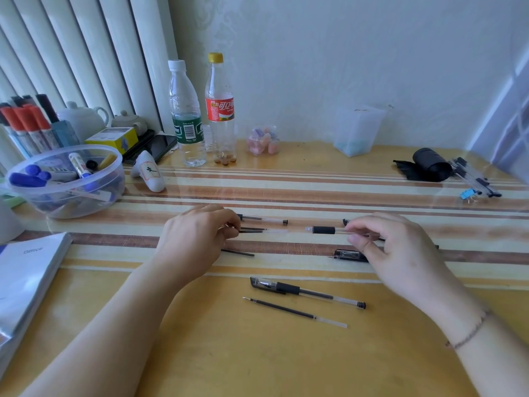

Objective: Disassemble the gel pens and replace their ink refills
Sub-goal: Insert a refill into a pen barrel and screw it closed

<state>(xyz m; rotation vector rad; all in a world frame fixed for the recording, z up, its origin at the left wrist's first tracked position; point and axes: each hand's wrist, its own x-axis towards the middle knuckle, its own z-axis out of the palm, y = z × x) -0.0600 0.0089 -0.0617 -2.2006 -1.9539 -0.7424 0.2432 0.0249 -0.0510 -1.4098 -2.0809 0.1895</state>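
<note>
Currently the left hand (197, 239) pinches thin black ink refills (252, 230); the right hand (400, 250) pinches a clear pen barrel with black rubber grip (323, 230) over the yellow striped glossy tabletop (217, 348). Risk: misaligned tip misses the barrel mouth; parts roll off, old and new refills mix.

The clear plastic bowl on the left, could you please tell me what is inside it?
The clear plastic bowl holds a pile of markers, several with blue caps. One white barrel stands out on top. What lies at the bottom is covered by the upper markers and blurred through the wall.
</note>
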